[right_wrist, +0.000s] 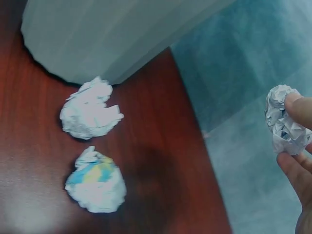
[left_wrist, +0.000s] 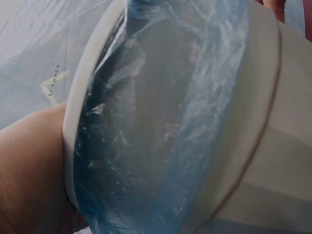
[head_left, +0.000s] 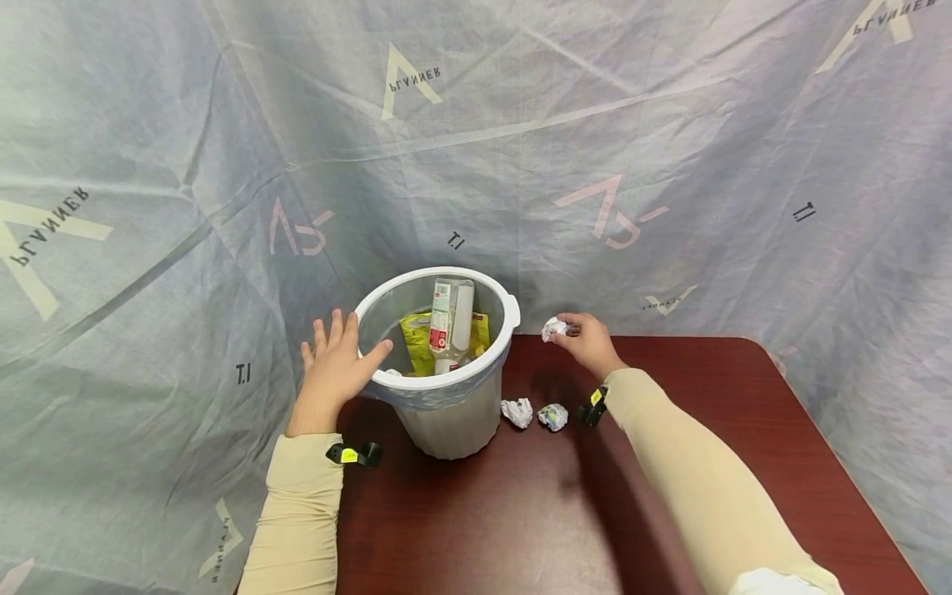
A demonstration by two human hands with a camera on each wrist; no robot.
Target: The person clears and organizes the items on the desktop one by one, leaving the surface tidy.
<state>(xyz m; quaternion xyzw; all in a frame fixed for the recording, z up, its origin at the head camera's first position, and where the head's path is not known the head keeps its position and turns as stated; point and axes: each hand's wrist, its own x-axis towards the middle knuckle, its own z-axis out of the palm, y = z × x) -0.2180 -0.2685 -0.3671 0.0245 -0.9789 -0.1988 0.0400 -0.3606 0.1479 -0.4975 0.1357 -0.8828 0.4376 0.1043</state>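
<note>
A grey trash bin (head_left: 454, 417) with a white rim and a bluish plastic liner (left_wrist: 195, 141) stands on the table. Inside it lie a clear bottle (head_left: 451, 322) and a yellow packet (head_left: 418, 343). My left hand (head_left: 338, 364) rests at the rim's left side, fingers spread and straight. To the right of the bin, my right hand (head_left: 591, 343) pinches a crumpled paper ball (right_wrist: 285, 119) between thumb and fingers, above the table's back edge. Below, a white paper ball (right_wrist: 90, 111) sits beside the bin's base, next to a second paper ball (right_wrist: 97, 181) with blue and yellow print.
The dark red wooden table (head_left: 506, 529) runs under the bin and ends at a rounded back right corner. Grey printed sheeting (head_left: 476, 165) hangs behind and to the left. Each wrist carries a black strapped camera.
</note>
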